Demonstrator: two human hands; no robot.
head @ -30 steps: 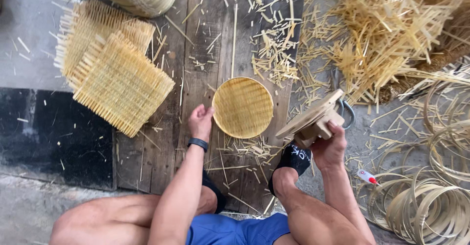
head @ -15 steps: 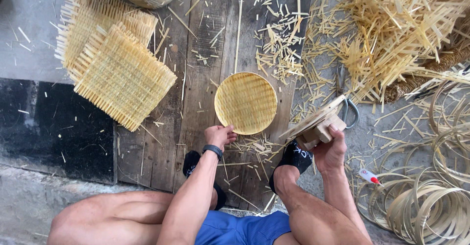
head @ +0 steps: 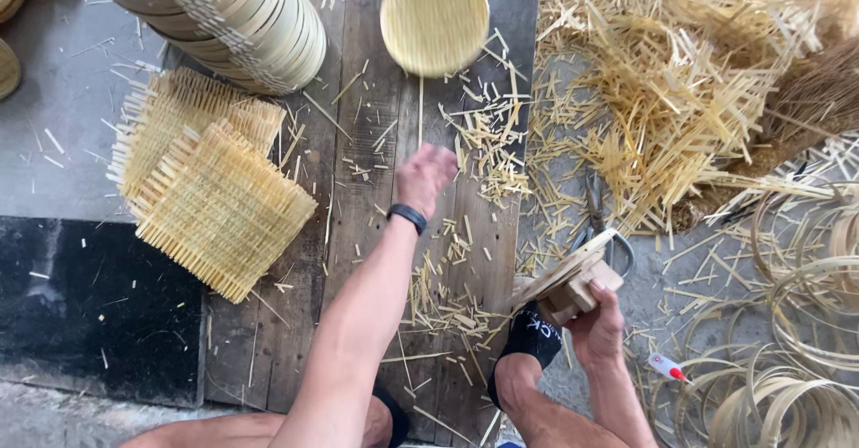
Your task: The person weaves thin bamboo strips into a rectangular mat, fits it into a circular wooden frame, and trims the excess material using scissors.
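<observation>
The left hand hovers open and empty, well short of the round woven bamboo tray on the plank surface; light, stiff, probably best gripped at its rim, while the right hand clasps a wooden block tool.

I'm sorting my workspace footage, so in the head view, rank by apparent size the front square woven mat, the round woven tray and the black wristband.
1. front square woven mat
2. round woven tray, smaller, though farther away
3. black wristband

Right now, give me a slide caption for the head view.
Left hand open above plank floor near round woven tray; right hand grips wooden block.
</observation>
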